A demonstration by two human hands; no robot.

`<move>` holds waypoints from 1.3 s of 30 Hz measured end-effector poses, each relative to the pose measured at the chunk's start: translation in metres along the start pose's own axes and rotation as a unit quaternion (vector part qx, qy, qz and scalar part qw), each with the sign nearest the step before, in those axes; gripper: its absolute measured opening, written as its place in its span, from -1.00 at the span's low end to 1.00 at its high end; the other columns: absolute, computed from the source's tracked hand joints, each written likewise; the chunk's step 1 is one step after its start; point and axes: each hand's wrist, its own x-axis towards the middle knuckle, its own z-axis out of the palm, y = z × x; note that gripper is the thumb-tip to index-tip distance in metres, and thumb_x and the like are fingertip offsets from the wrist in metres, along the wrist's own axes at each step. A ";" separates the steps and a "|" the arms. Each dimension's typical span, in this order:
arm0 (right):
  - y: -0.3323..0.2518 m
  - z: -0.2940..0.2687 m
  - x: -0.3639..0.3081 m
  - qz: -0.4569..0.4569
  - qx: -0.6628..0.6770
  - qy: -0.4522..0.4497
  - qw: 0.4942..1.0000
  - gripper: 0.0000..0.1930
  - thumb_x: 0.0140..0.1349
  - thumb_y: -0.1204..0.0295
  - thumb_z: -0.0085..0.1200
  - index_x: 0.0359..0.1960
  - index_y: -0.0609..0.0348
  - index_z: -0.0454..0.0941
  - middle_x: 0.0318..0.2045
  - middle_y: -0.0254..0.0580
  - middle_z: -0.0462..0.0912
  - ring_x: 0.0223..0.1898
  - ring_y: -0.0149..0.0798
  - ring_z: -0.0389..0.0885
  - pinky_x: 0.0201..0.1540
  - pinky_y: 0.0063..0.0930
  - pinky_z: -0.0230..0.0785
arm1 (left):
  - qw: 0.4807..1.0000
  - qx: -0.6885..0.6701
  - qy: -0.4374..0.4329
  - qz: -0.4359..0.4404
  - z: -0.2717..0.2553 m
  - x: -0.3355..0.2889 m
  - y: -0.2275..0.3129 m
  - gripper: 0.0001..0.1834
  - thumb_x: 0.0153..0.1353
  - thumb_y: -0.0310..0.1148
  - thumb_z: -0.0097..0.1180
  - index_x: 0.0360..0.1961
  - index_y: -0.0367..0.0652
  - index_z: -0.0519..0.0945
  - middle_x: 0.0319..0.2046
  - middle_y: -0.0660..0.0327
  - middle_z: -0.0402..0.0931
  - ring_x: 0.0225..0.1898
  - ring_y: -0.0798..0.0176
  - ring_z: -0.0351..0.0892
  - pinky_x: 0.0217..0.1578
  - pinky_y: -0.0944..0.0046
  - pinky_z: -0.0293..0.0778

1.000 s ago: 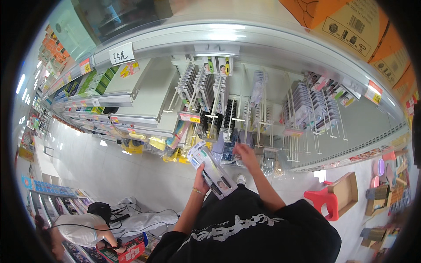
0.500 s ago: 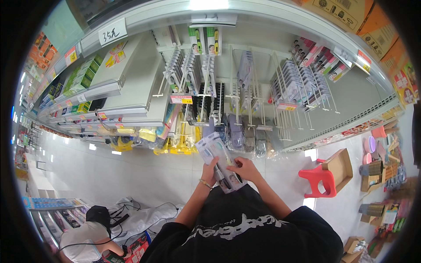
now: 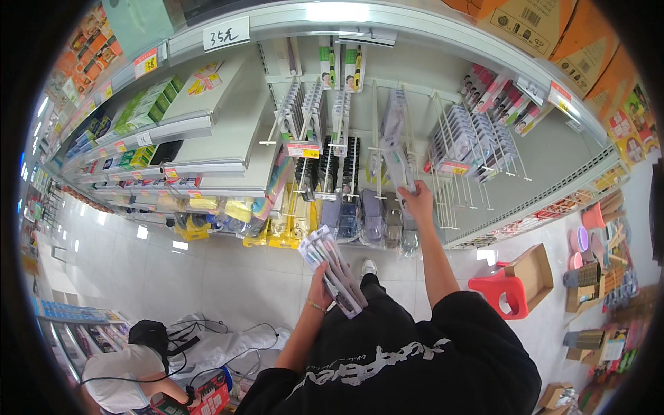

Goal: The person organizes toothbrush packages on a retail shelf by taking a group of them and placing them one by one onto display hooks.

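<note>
Here, the left hand clasps a few slim packs while the right hand pinches a single pack beside the hooks.

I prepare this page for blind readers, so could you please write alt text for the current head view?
A person's left hand holds several slim packages while the right hand grips another package in front of store shelving. A red stool stands at right; another person in white is at lower left.
</note>
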 end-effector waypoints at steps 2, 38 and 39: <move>-0.003 0.000 0.010 -0.019 -0.002 0.032 0.999 -0.63 -0.09 0.28 0.23 -0.31 0.24 0.44 -0.57 -0.17 0.54 -0.56 -0.30 0.47 -0.46 -0.41 0.28 | 1.000 -0.004 -0.017 0.018 -0.004 0.000 0.000 -0.46 0.15 -0.04 -0.10 0.06 -0.17 0.30 -0.10 0.02 0.40 -0.07 0.06 0.40 -0.08 0.03 0.39; 0.060 0.098 0.093 0.012 0.071 0.085 0.994 -0.47 0.18 0.18 -0.07 0.03 0.38 0.26 -0.22 0.19 0.47 -0.20 0.02 0.47 -0.15 -0.26 0.28 | 0.999 -0.031 0.003 0.012 0.027 0.061 -0.007 -0.41 0.11 0.00 -0.04 0.06 -0.19 0.29 -0.08 0.05 0.38 -0.04 0.07 0.38 -0.07 0.05 0.40; 0.070 0.106 0.104 0.027 0.068 0.082 0.994 -0.48 0.19 0.18 -0.08 0.04 0.38 0.26 -0.20 0.20 0.47 -0.17 0.04 0.45 -0.12 -0.25 0.26 | 0.999 -0.036 0.001 0.015 0.029 0.063 -0.007 -0.40 0.11 0.00 -0.04 0.07 -0.19 0.28 -0.08 0.04 0.37 -0.04 0.07 0.38 -0.07 0.05 0.39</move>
